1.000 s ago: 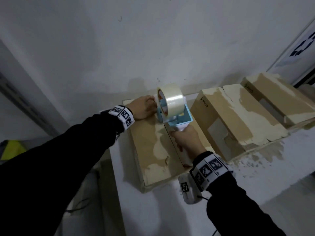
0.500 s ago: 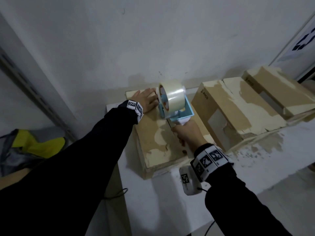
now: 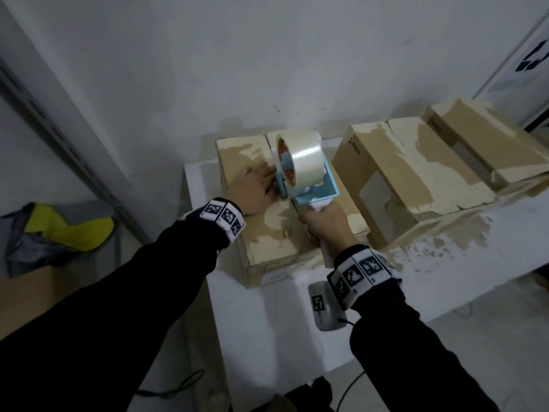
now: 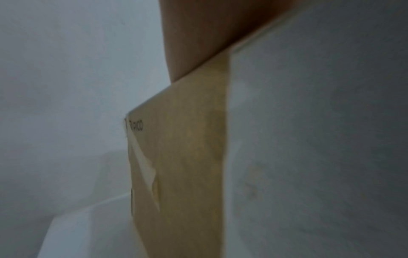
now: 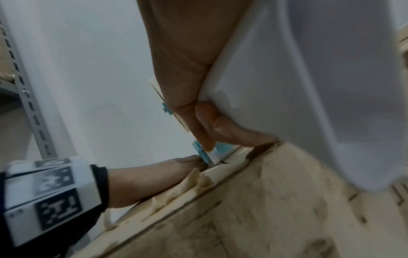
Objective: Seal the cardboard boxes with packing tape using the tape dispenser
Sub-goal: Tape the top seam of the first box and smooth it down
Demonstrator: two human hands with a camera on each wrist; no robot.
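my left hand lies flat, fingers straight and together, on the nearest cardboard box at the table's far left corner. just right, my right hand wraps its fingers round the tape dispenser handle, its head on the box's centre seam. pulled crooked, i judge, the tape could wander off the seam or wrinkle.

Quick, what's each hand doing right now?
Left hand: open, flat on the cardboard box.
Right hand: gripping the tape dispenser handle.
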